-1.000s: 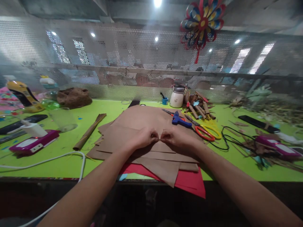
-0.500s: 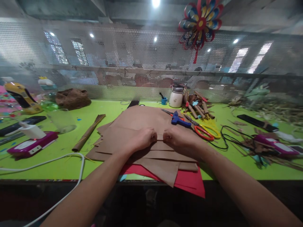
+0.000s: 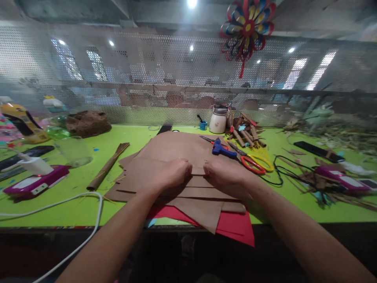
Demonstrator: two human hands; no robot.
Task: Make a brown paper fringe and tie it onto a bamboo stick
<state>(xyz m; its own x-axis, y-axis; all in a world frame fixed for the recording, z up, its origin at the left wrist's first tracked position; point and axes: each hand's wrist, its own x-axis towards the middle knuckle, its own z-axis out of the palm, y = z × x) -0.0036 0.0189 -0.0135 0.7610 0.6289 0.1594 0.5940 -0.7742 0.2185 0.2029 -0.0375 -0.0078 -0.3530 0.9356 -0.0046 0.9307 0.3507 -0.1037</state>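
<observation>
Grip of left hand [image 3: 179,171] and right hand [image 3: 218,171]: curled fingers pinching a narrow brown paper strip [image 3: 198,171], apparently mid-fold; next move calls for even pressure.

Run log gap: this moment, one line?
left hand: curled on flat brown paper sheet; right hand: likewise; beyond: blue plastic glue gun

Lime-green tabletop [image 3: 294,204], perforated screen [image 3: 141,59] (see-through), bright ceiling lamp [image 3: 192,3], slanted windows [image 3: 97,65] beyond
</observation>
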